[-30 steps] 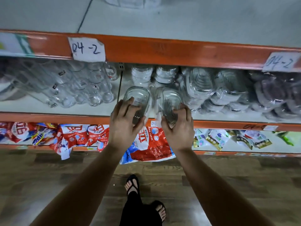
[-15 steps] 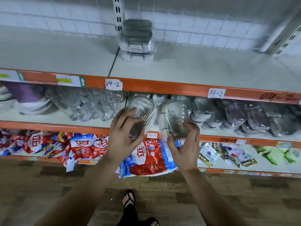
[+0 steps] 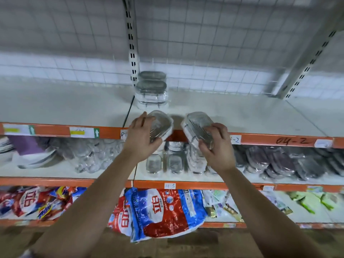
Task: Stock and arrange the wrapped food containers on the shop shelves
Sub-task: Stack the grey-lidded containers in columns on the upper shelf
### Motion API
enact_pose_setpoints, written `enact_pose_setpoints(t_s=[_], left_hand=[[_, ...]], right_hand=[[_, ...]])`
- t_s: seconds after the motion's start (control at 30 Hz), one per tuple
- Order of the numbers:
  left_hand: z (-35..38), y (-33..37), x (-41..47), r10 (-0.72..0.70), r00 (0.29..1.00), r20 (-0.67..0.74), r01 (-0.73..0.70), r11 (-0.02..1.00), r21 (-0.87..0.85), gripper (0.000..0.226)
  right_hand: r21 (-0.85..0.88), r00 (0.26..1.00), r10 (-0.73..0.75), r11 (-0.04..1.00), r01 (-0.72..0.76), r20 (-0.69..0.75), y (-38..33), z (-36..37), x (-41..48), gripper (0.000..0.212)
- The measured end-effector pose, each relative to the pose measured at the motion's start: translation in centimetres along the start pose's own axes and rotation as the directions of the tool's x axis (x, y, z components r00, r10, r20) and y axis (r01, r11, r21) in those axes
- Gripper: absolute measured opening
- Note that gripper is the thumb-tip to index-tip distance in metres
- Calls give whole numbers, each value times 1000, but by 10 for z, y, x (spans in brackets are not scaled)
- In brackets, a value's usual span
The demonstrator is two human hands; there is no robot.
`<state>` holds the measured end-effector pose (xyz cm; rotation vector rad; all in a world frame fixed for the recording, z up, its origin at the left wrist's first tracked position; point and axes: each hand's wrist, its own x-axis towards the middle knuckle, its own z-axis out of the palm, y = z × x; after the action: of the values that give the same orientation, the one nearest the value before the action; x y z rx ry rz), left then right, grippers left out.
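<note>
Fingers of the left hand (image 3: 141,140) clasp the left container (image 3: 161,124), the right hand (image 3: 218,149) the right container (image 3: 198,125): clear, film-wrapped oblongs, long axes pointing back across the top shelf (image 3: 251,116).

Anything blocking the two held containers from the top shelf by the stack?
Nothing visible. The left hand grips a clear oval wrapped container and the right hand a matching container over the front edge of the white top shelf; only bare shelf lies between them and the stack of wrapped containers at the back.

Shelf edge (image 3: 52,129): orange
Wall (image 3: 55,67): white tile grid
Containers (image 3: 197,121): clear, grey lids
Bag (image 3: 162,216): blue, red, white
Floor (image 3: 186,244): brown wood
</note>
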<state>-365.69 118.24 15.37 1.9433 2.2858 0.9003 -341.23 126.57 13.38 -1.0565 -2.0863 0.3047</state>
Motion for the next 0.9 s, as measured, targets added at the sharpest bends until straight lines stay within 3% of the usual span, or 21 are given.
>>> enact_pose_setpoints(t_s=[0.1, 0.23, 0.33, 0.47, 0.6, 0.9], left_hand=[[4, -3, 14, -14, 1000, 7, 13, 993, 120, 77], [8, -7, 24, 25, 995, -93, -7, 981, 193, 78], [2, -14, 30, 78, 987, -143, -58, 988, 143, 77], [-14, -21, 49, 209, 953, -221, -190, 976, 103, 77], [-35, -28, 92, 264, 927, -265, -241, 963, 118, 79], [-53, -61, 220, 157, 985, -71, -148, 982, 114, 75]], right_hand=[[-34, 994, -5, 999, 9, 106, 3, 4, 26, 41], [-134, 985, -76, 986, 97, 154, 9, 13, 64, 42], [-205, 978, 32, 979, 11, 207, 14, 18, 84, 47], [-151, 980, 138, 982, -116, 141, 5, 30, 102, 25], [-241, 978, 151, 964, -113, 146, -3, 48, 121, 62], [-237, 994, 86, 969, -67, 74, 15, 63, 122, 56]])
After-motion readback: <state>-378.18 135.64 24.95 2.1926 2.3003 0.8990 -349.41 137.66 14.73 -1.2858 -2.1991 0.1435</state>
